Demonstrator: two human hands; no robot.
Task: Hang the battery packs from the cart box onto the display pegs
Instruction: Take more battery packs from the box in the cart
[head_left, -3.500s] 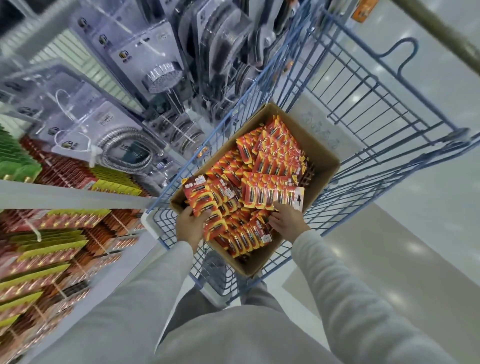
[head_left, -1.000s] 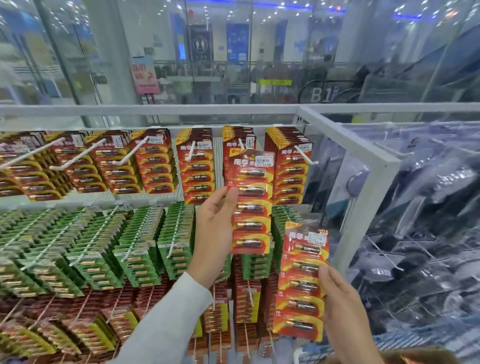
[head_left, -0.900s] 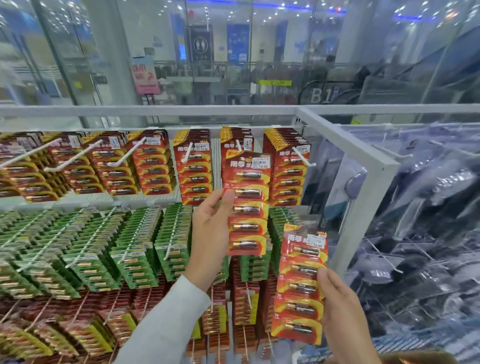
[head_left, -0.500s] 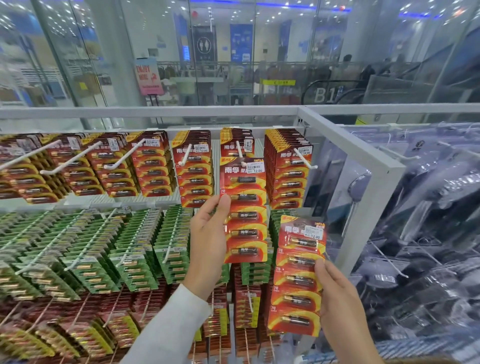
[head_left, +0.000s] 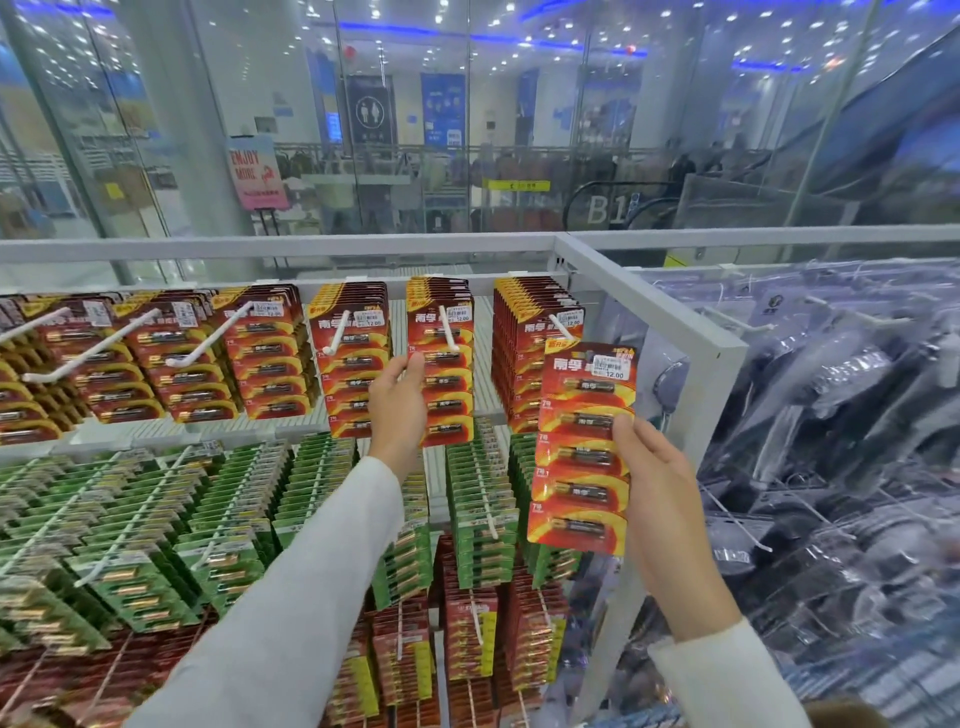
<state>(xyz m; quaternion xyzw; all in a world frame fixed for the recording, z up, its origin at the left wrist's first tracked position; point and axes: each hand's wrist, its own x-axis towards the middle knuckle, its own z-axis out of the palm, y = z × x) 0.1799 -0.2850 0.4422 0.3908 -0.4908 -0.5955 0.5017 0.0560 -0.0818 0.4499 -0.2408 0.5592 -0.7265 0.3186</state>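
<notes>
Nearest, the right hand grips a red battery pack by its right edge, thumb on the front. The pack is held upright just left of the rack's white end frame and is not on a peg. Farther in and left of the frame, the left hand pinches the left edge of a second battery pack. This one hangs on a white peg in the top row, with the peg's tip showing in front of the card. A thick stack of red packs hangs between that peg and the frame, and more fill the pegs running left. Below the top row, pegs carry green packs, and the lowest carry dark red packs. Right of the frame hang clear plastic packages. Beyond it stand glass panels.
</notes>
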